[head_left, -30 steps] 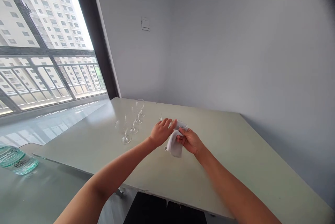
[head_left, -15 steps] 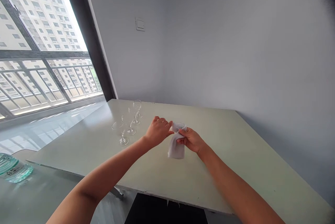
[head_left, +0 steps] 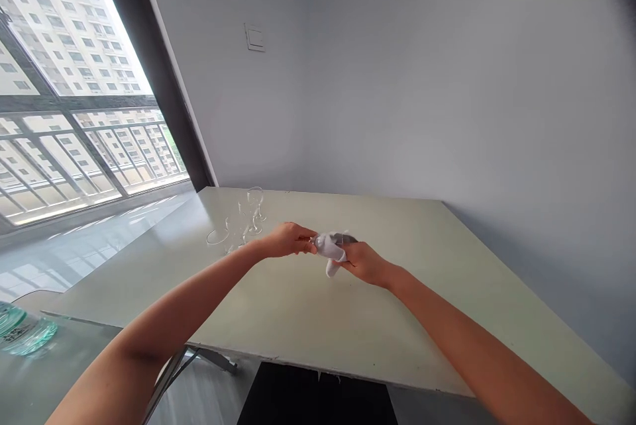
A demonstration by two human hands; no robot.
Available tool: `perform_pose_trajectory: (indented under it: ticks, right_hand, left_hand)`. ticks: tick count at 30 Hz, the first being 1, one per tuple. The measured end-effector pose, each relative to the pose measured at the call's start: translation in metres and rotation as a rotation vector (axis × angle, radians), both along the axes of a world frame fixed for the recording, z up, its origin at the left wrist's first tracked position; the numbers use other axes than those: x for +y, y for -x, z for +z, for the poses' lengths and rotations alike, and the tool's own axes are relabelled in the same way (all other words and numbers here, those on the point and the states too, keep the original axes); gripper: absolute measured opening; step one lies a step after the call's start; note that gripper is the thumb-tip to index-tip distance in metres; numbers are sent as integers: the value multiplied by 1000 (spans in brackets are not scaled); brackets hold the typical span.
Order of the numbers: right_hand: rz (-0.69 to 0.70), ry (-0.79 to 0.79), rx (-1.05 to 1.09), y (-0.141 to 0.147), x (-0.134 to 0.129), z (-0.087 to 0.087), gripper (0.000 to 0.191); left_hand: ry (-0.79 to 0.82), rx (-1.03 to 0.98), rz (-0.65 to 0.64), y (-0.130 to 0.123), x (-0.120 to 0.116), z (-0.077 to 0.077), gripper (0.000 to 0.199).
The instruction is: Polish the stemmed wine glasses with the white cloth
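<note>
Over the middle of the table, my right hand [head_left: 365, 263] grips a white cloth [head_left: 328, 247], its fingers partly hidden behind the fabric. A short end of the cloth hangs below that hand. Wrapped in it, a clear wine glass [head_left: 346, 237] lies on its side, with only part of the bowl showing. My left hand [head_left: 291, 239] is closed at the glass's left end, thumb and fingers pinched together; the stem and foot are mostly covered. Left of my hands stand several clear stemmed glasses [head_left: 255, 197], the nearest ones partly behind my left forearm.
The pale table [head_left: 308, 319] reaches back to the grey walls. A lower glass-topped surface at the left holds a clear greenish water bottle [head_left: 30, 334]. Below the table's front edge is a black seat [head_left: 318, 398]. A large window [head_left: 89, 114] fills the left side.
The glass has tipped from rim-up to sideways. My left hand has turned from spread fingers to a pinch, and the cloth has bunched up around the glass. The view has shifted slightly.
</note>
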State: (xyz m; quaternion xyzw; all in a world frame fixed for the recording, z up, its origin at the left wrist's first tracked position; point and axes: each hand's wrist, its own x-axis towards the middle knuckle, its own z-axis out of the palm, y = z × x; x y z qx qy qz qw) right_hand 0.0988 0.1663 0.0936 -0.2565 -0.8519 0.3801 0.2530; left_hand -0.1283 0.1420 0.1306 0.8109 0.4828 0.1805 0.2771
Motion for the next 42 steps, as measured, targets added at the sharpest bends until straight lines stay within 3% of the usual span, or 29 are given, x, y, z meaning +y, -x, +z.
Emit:
perform_pose_trajectory:
  ticks: [2, 4, 9, 11, 14, 17, 19, 22, 25, 29, 31, 33, 37, 42]
  right_hand:
    - [23, -217, -80, -7, 7, 6, 20]
    - [1, -317, -125, -17, 12, 11, 27]
    - [-381, -391, -7, -35, 10, 18, 37]
    - [-441, -510, 9, -29, 0, 18, 34]
    - [-275, -716, -101, -8, -17, 16, 34]
    - [-173, -764, -134, 14, -21, 17, 32]
    - [-262, -646, -77, 21, -13, 19, 31]
    - [-360, -200, 95, 19, 11, 21, 32]
    - [-357, 317, 445, 18, 30, 17, 27]
    - [-458, 711, 1025, 33, 30, -2, 12]
    - [-470, 811, 1161, 45, 21, -14, 8]
    - [-418, 872, 1160, 57, 10, -26, 5]
    - [-353, 841, 1096, 70, -11, -42, 6]
    - [-271, 714, 841, 66, -13, -38, 16]
  left_hand:
    - [207, -129, -39, 1, -3, -4, 39]
    - [323, -256, -18, 3, -4, -13, 42]
    - [339, -487, 251, 4, -1, -37, 40]
    - [292, -449, 333, -1, -1, -43, 34]
    - [162, -239, 351, -15, -4, -45, 24]
    - [-93, 49, 330, -30, -13, -45, 18]
    - [-271, 153, 295, -36, -19, -44, 18]
    - [-411, 144, 262, -40, -24, -45, 20]
    - [-408, 25, 335, -44, -24, -51, 25]
    - [-389, -109, 461, -55, -20, -63, 22]
    - [-396, -182, 511, -60, -15, -69, 21]
    - [-439, -270, 570, -65, -9, -74, 23]
    - [-514, -394, 707, -72, 1, -76, 32]
    - [-237, -756, 651, -73, -2, -72, 30]
